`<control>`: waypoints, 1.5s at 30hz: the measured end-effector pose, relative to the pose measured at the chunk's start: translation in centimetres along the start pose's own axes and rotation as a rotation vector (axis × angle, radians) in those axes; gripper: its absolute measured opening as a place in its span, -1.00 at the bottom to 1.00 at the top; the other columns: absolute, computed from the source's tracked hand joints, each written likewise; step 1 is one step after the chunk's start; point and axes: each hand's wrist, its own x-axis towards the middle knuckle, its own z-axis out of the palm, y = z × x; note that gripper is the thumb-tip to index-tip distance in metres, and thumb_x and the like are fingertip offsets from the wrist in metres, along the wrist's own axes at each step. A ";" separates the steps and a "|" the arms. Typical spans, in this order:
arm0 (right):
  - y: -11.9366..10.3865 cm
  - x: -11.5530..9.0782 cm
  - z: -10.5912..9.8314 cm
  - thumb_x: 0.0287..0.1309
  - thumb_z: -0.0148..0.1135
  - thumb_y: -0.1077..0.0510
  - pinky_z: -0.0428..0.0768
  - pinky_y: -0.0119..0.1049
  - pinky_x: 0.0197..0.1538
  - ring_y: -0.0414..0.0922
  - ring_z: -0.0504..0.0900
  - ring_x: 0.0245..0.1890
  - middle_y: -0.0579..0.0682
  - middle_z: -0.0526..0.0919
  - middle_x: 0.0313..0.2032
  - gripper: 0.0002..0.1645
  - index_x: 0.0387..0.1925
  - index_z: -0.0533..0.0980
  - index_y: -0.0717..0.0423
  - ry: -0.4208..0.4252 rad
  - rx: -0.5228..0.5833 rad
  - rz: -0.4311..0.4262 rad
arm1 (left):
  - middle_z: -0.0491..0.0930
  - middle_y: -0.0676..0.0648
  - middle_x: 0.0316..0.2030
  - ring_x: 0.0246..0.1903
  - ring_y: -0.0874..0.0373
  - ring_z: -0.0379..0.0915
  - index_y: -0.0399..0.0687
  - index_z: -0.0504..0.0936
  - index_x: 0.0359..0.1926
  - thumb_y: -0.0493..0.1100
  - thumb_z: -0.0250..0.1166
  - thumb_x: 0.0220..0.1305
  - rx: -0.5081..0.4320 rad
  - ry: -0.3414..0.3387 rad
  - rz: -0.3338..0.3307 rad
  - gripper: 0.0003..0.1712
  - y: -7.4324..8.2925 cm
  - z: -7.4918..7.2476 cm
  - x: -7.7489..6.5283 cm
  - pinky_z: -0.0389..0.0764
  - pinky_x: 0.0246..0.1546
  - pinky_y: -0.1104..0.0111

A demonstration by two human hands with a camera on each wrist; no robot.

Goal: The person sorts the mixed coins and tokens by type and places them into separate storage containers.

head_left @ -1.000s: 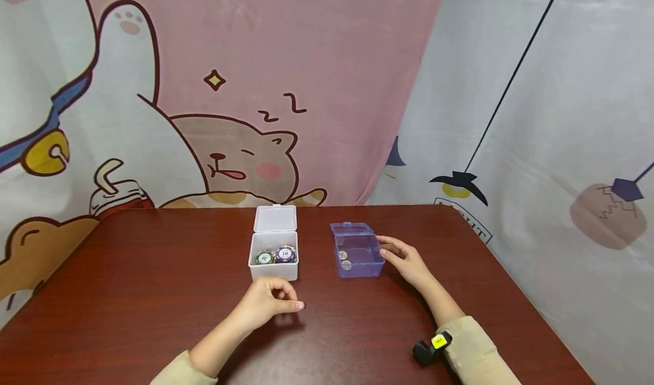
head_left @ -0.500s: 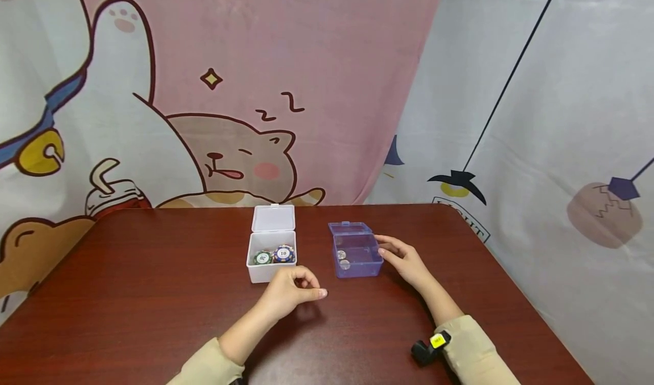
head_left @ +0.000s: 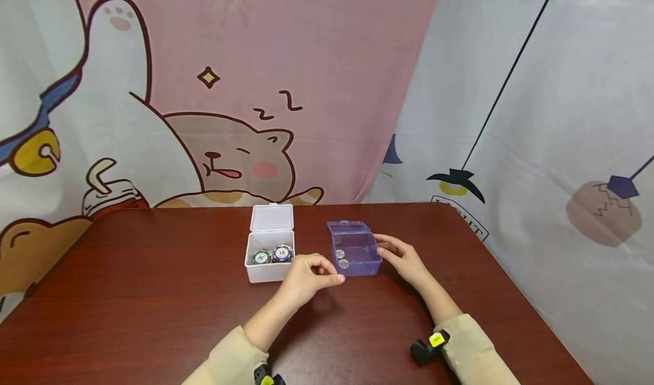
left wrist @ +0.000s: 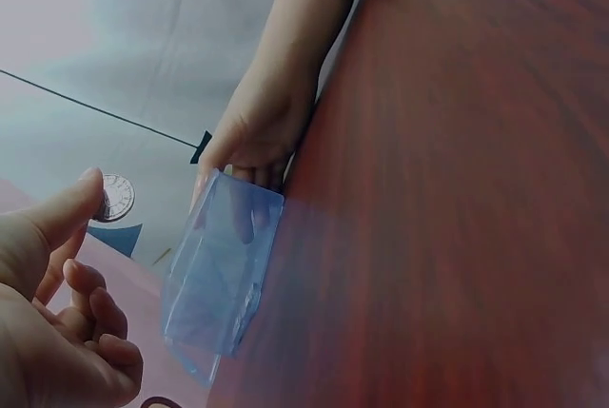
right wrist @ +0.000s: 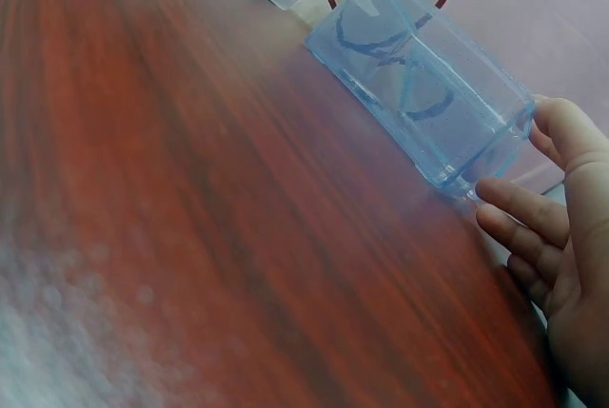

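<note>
Between thumb and forefinger, my left hand point(head_left: 305, 277) pinches a silver coin point(left wrist: 117, 198), plain in the left wrist view. In the head view that hand reaches over the table, its fingertips near the front left corner of a clear blue plastic box point(head_left: 364, 268). The box stands with its lid point(head_left: 349, 227) tipped back, and a few silver coins point(head_left: 340, 254) lie along its left side. My right hand point(head_left: 405, 260) rests its thumb and extended fingers against the box's right end. In the right wrist view its fingertips point(right wrist: 487, 189) are right at the box's lower corner.
Left of the blue box stands a white box point(head_left: 263, 273), lid up, holding poker chips point(head_left: 282, 253) with green and blue faces. Both stand on a dark red-brown wooden table point(head_left: 128, 294). A printed cartoon curtain point(head_left: 327, 90) hangs behind its far edge.
My left hand has moved right and away from me, from in front of the white box to the blue box's front left corner. The right hand keeps its place at the blue box.
</note>
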 end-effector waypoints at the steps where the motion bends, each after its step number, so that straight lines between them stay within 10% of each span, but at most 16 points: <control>1: 0.0 0.0 0.0 0.29 0.20 0.12 0.50 -0.34 -0.04 -0.04 0.59 -0.04 0.13 0.64 -0.06 -0.54 0.20 0.47 0.09 0.001 -0.002 -0.003 | 0.40 0.10 -0.66 -0.54 0.27 0.29 -0.20 0.67 -0.59 -0.27 0.56 -0.13 -0.009 0.012 -0.001 -0.81 0.1 0.1 0.2 0.31 -0.51 0.45; 25: -0.1 0.0 0.0 0.28 0.21 0.08 0.49 -0.31 -0.01 0.00 0.58 0.00 0.10 0.65 -0.05 -0.53 0.20 0.48 0.03 0.004 -0.011 0.036 | 0.53 0.00 -0.60 -0.52 0.24 0.33 -0.33 0.71 -0.55 -0.34 0.56 -0.17 -0.136 0.237 -0.023 -0.83 -0.6 2.6 3.7 0.31 -0.53 0.47; 45: -0.3 -0.1 0.0 0.29 0.21 0.09 0.50 -0.30 -0.02 0.03 0.58 -0.01 0.14 0.63 -0.03 -0.54 0.20 0.47 0.02 0.000 -0.012 0.034 | 0.51 0.04 -0.53 -0.47 0.22 0.36 -0.15 0.74 -0.63 -0.23 0.62 -0.25 0.058 0.313 -0.043 -0.82 -2.6 4.3 6.9 0.37 -0.41 0.37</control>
